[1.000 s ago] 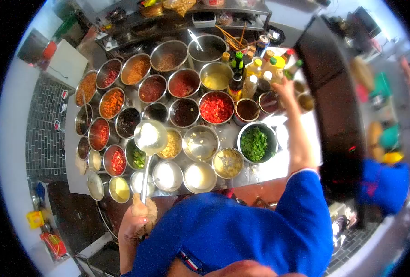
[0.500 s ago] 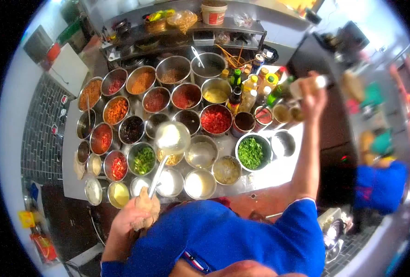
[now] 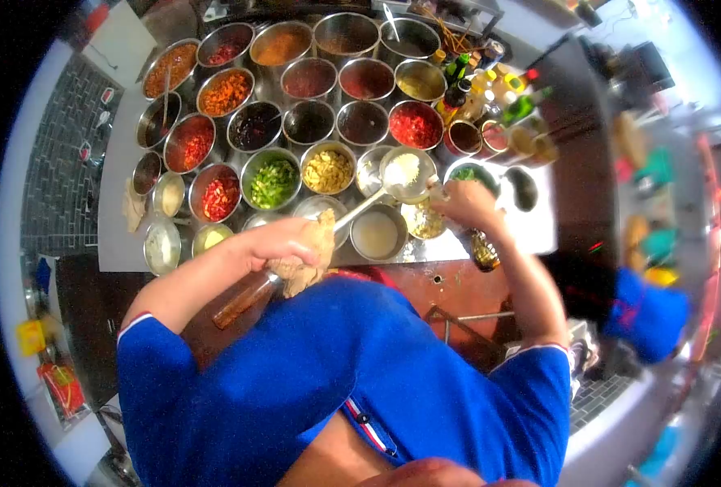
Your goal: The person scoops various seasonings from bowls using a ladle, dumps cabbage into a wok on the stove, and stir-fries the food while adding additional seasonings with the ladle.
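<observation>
My left hand (image 3: 283, 247) is closed around a long-handled ladle (image 3: 362, 208), with a tan cloth (image 3: 302, 264) bunched between palm and handle. The wooden handle end (image 3: 243, 302) sticks out towards my body. The ladle's bowl (image 3: 409, 173) hangs over the metal pots and holds something pale; glare hides details. My right hand (image 3: 470, 203) is closed just right of the ladle bowl. Below its wrist shows a dark, shiny bottle-like container (image 3: 484, 250), apparently in its grip, the rest hidden by the hand. Chopped greens (image 3: 468, 172) show partly behind that hand.
Many metal pots of chopped peppers (image 3: 218, 195), greens (image 3: 271, 183), sauces and powders crowd the white table (image 3: 539, 231). Sauce bottles (image 3: 490, 89) stand at the back right. A co-worker's blue sleeve (image 3: 649, 312) is at the far right.
My right hand has come down and inward from beside the bottles to the ladle bowl. The ladle has moved right with my left hand. The view has tilted down.
</observation>
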`<state>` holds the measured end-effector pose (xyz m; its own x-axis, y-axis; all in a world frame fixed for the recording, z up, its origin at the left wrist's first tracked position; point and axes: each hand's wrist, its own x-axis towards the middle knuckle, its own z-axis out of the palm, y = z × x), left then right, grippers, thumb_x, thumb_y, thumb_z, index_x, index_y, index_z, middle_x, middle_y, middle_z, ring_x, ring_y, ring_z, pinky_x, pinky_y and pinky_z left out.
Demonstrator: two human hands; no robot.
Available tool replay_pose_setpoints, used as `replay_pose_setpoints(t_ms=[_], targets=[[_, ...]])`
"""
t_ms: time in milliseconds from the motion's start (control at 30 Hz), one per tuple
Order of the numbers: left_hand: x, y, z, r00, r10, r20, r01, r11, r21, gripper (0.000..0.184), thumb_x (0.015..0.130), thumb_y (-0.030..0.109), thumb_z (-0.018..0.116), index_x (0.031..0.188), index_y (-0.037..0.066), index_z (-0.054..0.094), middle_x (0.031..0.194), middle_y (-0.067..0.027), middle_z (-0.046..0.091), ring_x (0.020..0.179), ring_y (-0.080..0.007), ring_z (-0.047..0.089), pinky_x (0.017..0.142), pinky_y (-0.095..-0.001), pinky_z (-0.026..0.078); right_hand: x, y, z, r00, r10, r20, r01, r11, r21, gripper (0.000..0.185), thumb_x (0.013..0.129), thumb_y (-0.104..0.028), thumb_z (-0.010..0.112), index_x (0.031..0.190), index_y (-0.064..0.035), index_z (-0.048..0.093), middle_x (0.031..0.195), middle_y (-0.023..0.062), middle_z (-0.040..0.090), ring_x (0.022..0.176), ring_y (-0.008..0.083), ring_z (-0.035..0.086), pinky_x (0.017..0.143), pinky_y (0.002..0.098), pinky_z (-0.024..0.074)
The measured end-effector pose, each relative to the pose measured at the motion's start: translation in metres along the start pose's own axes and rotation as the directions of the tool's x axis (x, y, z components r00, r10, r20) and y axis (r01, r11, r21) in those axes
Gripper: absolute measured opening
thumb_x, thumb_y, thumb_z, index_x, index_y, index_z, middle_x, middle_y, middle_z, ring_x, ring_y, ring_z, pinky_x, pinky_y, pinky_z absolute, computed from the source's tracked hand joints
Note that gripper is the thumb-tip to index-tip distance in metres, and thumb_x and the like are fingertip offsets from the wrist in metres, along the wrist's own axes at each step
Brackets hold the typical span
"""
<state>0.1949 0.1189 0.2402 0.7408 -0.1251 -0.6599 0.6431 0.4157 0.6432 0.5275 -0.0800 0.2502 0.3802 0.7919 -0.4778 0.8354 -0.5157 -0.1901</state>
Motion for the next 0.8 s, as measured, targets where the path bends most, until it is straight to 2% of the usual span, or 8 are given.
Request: replay_pose_setpoints(t_ms=[67,167,200,333,433,533,633,800], targets=[[-0.003,0.007,0.006,1.000,-0.016,0.021,0.016,1.000,-0.004,0.036,0.075,-0.001,0.070,0.110,0.002,0.060,0.095,-0.0069,0.067,0.087,-0.0146,0.066,0.074,-0.0305,0.055,0.001,-0.006,0.007,0.999,-0.003,0.044,0.009,0.992,-0.127,0.046,0.081,-0.044,0.066,0.097,-0.0009,0.071,0.089,0.0214,0.071,0.080,0.0348,0.070,0.076,0.0442,0.0562],[0.007,-0.003,-0.002,0.999,-0.016,0.045,0.014,0.999,0.046,0.041,0.074,0.001,0.072,0.114,0.000,0.060,0.099,-0.0099,0.068,0.088,-0.0185,0.068,0.077,-0.0337,0.057,0.012,-0.002,0.023,0.999,0.019,0.049,-0.006,0.965,-0.261,0.037,0.082,-0.036,0.064,0.089,-0.0004,0.072,0.086,0.0191,0.071,0.080,0.0348,0.070,0.075,0.0443,0.0563],[0.006,-0.002,-0.001,0.999,-0.011,0.035,0.009,0.998,0.062,0.039,0.075,0.002,0.072,0.112,0.001,0.060,0.099,-0.0092,0.068,0.088,-0.0184,0.068,0.076,-0.0341,0.057,0.013,-0.008,0.022,0.999,0.017,0.050,-0.004,0.965,-0.262,0.028,0.078,-0.026,0.062,0.081,0.0001,0.072,0.082,0.0193,0.071,0.079,0.0355,0.070,0.073,0.0442,0.0564],[0.002,0.001,0.000,1.000,-0.020,0.016,0.018,0.996,0.085,0.038,0.075,0.002,0.072,0.110,0.003,0.060,0.099,-0.0076,0.067,0.086,-0.0172,0.067,0.074,-0.0324,0.056,0.012,-0.022,0.027,0.998,-0.064,0.022,0.068,0.955,-0.288,0.022,0.073,-0.014,0.057,0.077,0.0015,0.071,0.078,0.0217,0.069,0.077,0.0354,0.070,0.072,0.0434,0.0567],[0.002,-0.003,-0.004,0.999,-0.022,0.029,0.020,0.998,0.062,0.036,0.075,0.003,0.073,0.110,0.003,0.061,0.097,-0.0077,0.068,0.085,-0.0169,0.068,0.072,-0.0321,0.056,0.024,-0.023,0.033,0.994,-0.082,0.075,0.103,0.932,-0.347,0.022,0.074,-0.012,0.056,0.079,0.0022,0.071,0.080,0.0222,0.070,0.080,0.0348,0.071,0.074,0.0438,0.0565],[-0.002,-0.004,-0.004,1.000,-0.015,0.014,0.014,0.998,0.062,0.035,0.076,0.003,0.072,0.109,0.002,0.061,0.096,-0.0083,0.069,0.083,-0.0166,0.068,0.071,-0.0323,0.056,0.032,-0.026,0.034,0.996,-0.074,0.042,0.084,0.918,-0.388,0.023,0.074,-0.011,0.055,0.081,0.0030,0.072,0.083,0.0224,0.071,0.082,0.0329,0.072,0.075,0.0442,0.0565],[0.001,-0.010,-0.009,0.999,-0.016,0.029,0.015,0.999,0.045,0.035,0.076,0.002,0.072,0.109,0.002,0.062,0.094,-0.0092,0.069,0.081,-0.0172,0.068,0.070,-0.0329,0.057,0.035,-0.030,0.028,0.990,-0.123,0.075,0.143,0.901,-0.409,0.024,0.076,-0.012,0.056,0.084,0.0023,0.072,0.085,0.0221,0.071,0.084,0.0324,0.072,0.076,0.0443,0.0568],[0.011,-0.021,-0.016,0.998,-0.037,0.060,0.037,0.999,-0.009,0.036,0.075,0.001,0.072,0.110,0.001,0.061,0.097,-0.0095,0.069,0.086,-0.0185,0.069,0.075,-0.0335,0.056,0.039,-0.033,0.025,0.990,-0.119,0.078,0.141,0.872,-0.468,0.020,0.078,-0.012,0.057,0.082,-0.0006,0.073,0.085,0.0196,0.072,0.082,0.0308,0.073,0.071,0.0424,0.0573]])
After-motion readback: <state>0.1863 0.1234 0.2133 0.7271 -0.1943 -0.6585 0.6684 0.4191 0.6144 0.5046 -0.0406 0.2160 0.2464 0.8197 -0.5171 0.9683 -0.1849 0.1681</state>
